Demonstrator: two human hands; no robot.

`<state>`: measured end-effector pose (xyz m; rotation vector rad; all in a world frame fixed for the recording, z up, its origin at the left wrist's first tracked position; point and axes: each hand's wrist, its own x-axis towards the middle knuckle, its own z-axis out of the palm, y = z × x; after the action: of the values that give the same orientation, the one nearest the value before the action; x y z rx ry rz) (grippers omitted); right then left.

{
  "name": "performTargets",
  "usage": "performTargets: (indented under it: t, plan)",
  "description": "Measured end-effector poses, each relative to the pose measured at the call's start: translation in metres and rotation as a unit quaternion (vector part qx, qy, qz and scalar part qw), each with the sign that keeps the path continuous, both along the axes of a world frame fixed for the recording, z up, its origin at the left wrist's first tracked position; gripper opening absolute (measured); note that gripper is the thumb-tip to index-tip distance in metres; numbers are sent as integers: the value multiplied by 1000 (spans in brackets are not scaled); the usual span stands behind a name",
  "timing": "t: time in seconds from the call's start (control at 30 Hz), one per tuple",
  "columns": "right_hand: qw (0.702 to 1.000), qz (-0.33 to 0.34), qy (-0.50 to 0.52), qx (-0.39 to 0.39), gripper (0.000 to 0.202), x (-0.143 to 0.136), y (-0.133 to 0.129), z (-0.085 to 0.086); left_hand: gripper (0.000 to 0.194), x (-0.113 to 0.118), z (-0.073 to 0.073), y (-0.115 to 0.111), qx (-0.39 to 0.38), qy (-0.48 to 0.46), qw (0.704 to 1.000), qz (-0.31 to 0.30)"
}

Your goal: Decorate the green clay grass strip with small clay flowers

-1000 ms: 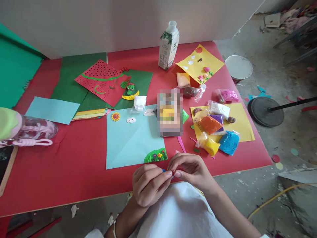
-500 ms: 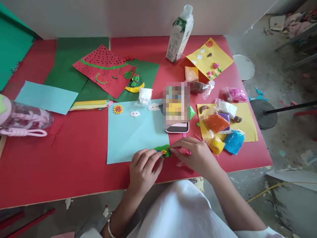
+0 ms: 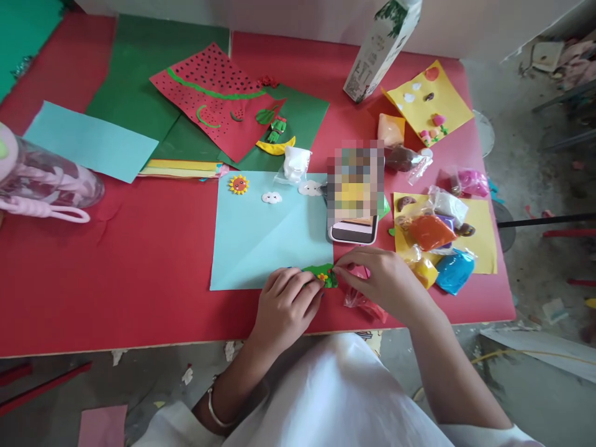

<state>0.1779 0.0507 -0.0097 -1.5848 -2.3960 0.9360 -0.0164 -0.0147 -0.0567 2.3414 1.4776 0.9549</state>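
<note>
A light blue paper sheet (image 3: 265,239) lies on the red table (image 3: 116,273), with a clay sun (image 3: 239,184) and two white clay clouds (image 3: 272,197) stuck near its top. At its lower right corner sits a green clay grass strip with small flowers (image 3: 322,274). My left hand (image 3: 286,307) rests on the sheet's lower edge, fingertips pressing the strip's left end. My right hand (image 3: 384,282) pinches at the strip's right end. What the fingertips hold is too small to see.
A phone (image 3: 354,198) lies right of the sheet. Bags of coloured clay (image 3: 431,233) sit on yellow paper (image 3: 482,217) at the right. A milk carton (image 3: 379,46), a red watermelon paper (image 3: 216,99) and green sheets lie behind. A pink bottle (image 3: 41,186) lies left.
Both hands moved from the table's front edge forward onto the sheet's lower right corner and now touch the green grass strip. The camera tipped downward and shifted.
</note>
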Motion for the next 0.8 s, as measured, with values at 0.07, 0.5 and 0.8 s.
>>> performTargets:
  t: [0.07,0.5,0.8]
  plan:
    - [1000,7,-5,-4,15,0,1,0,12,0,0,-1,-2,-1,1000,1]
    - [999,7,-46,8,11,-8,2,0,14,-1,0,-1,-4,5,1000,-5]
    - [998,-26,29,48,11,5,-12,-4,16,1,2,0,-2,0,1000,-9]
